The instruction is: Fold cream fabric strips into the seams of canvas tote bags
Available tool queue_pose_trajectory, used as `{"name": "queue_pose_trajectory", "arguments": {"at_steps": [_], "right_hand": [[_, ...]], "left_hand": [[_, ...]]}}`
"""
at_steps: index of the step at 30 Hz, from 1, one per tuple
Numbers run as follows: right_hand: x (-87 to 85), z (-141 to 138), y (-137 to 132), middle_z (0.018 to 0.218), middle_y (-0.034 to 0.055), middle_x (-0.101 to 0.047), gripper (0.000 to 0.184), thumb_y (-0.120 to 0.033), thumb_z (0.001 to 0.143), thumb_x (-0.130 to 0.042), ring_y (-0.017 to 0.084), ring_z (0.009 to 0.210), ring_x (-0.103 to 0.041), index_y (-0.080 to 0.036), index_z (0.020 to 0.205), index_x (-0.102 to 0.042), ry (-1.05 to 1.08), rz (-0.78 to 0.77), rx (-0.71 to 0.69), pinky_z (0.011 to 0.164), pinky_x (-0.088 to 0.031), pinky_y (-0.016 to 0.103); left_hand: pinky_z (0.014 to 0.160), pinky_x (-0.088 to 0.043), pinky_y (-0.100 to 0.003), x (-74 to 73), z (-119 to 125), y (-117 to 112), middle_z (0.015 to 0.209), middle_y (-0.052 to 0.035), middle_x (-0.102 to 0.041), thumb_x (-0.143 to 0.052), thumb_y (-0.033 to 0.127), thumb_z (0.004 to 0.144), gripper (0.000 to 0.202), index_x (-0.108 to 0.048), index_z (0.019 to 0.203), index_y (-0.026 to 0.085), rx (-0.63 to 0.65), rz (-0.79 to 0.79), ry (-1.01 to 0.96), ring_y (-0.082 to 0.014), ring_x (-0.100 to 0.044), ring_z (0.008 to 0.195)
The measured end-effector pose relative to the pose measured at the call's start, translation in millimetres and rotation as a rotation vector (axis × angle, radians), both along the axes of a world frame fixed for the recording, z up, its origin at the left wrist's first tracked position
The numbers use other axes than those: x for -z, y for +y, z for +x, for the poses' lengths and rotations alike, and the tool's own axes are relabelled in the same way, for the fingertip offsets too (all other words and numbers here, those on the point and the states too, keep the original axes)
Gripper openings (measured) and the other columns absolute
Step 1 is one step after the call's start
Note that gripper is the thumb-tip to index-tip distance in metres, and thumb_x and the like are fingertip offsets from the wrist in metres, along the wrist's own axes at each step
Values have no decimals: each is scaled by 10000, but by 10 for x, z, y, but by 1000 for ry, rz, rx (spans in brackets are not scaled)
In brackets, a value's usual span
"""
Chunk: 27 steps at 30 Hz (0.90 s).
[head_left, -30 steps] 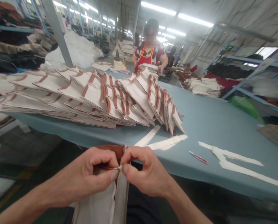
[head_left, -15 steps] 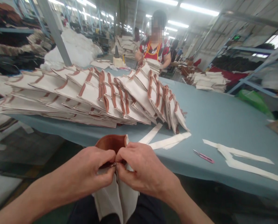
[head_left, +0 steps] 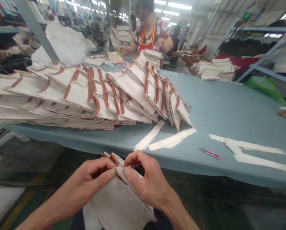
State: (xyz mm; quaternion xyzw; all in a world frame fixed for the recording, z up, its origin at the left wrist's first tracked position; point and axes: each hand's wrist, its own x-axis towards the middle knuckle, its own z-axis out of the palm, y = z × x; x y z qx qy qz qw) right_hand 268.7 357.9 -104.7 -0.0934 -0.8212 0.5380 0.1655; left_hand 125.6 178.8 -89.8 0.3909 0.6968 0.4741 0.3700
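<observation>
**Piece of off-white, fabric-like material with reddish-brown edging [head_left: 123, 204], pinched at its rim before a broad blue-grey surface [head_left: 229, 108]**

We judged the main risk to lie at the rim, where the layers met in a narrow fold with a dark slit beside it. If we pulled unevenly with our bare left grip [head_left: 88, 179] and our bare right grip [head_left: 149, 182], that slit could widen or the layers could slide out of line. With so little material held, the fold could also slip from us, and the weight of the hanging part would help it go. On the surface, a slim pink-handled tool with a pointed metal tip [head_left: 211, 154] lay near the front edge; a careless sweep of the right forearm could, we thought, knock it off. The large pile of similar off-white pieces [head_left: 102, 92] leaned in overlapping rows, so a bump could send the nearer ones sliding.

Both grips were clamped on the piece: on the left, thumb and fingers pressed the rim, and just beside them the right thumb and forefinger nipped the same edge. We had the piece off the surface, in front of its near side and above our dark-clothed lap [head_left: 160, 221].

It looked soft, yet firm enough to hold a broad, flat face, which tilted up towards us with one lower corner hanging to the right. Reddish-brown showed only in narrow bands among the curled layers at the upper end and inside the slit. We could not see what lay beneath our fingers.
</observation>
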Motion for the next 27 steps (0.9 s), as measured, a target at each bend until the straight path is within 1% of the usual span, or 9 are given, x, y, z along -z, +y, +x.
{"name": "queue_pose_trajectory", "arguments": {"at_steps": [3, 5, 9, 12, 14, 17, 19, 24, 27], "right_hand": [[11, -37, -3, 1211, 96, -813, 296, -240, 910, -685, 247, 1104, -750, -203, 1203, -704, 170, 64, -153, 1006, -566, 399], [8, -104, 2, 1223, 103, -806, 384, -237, 873, -676, 250, 1093, -748, -198, 1255, -681, 267, 102, -252, 1002, -565, 400], [-44, -232, 5, 858, 13, -748, 216, -233, 790, -646, 221, 830, -683, -236, 1005, -667, 347, 188, -294, 906, -544, 387], [-118, -252, 11, 685, -29, -662, 77, -215, 767, -633, 196, 722, -617, -255, 806, -581, 367, 281, -321, 927, -507, 395], [-167, -231, 14, 646, -39, -634, 100, -226, 776, -649, 173, 652, -567, -253, 760, -555, 327, 329, -350, 800, -472, 357], [-231, -186, -1, 616, -55, -605, 116, -225, 779, -658, 132, 578, -534, -238, 728, -555, 211, 302, -380, 614, -347, 305], [-275, -163, -30, 619, -51, -628, 103, -216, 774, -651, 119, 578, -553, -225, 718, -564, 158, 304, -389, 589, -315, 292], [-339, -146, -119, 602, -12, -662, 147, -183, 777, -589, 130, 538, -495, -219, 664, -503, 44, 526, -365, 581, -254, 335], [-304, -153, -139, 612, -12, -673, 87, -176, 768, -565, 126, 531, -498, -214, 694, -542, 34, 494, -345, 587, -268, 328]], "left_hand": [[669, -524, -234, -74, 83, 5, 822, -25, -702, -576, 439, 1052, 396, -727, 782, 192, 54, -32, 55, -181, -617, 762], [584, -453, -214, -124, 128, -12, 737, 4, -637, -541, 385, 1036, 378, -684, 740, 198, 55, -45, 146, -150, -557, 667], [498, -303, -216, -186, 186, -101, 597, 72, -461, -477, 216, 969, 295, -540, 680, 215, 49, -6, 432, -88, -432, 516], [479, -317, -188, -212, 206, -178, 582, 92, -484, -474, 149, 956, 285, -530, 687, 221, 70, 63, 551, -65, -450, 482], [481, -345, -172, -225, 214, -218, 592, 98, -546, -492, 144, 986, 290, -584, 724, 227, 85, 90, 575, -61, -489, 480], [493, -379, -159, -241, 219, -243, 609, 104, -605, -507, 131, 991, 274, -626, 767, 235, 70, 117, 620, -57, -545, 479], [498, -402, -139, -255, 213, -242, 612, 107, -616, -495, 114, 974, 269, -625, 775, 238, 51, 129, 648, -54, -576, 480], [480, -412, -139, -240, 183, -251, 629, 121, -635, -504, 107, 983, 259, -627, 809, 254, 22, 146, 708, -54, -593, 471], [562, -469, -182, -145, 184, -306, 715, 97, -715, -477, 126, 1066, 279, -647, 886, 255, 47, 167, 789, -77, -694, 563]]}}
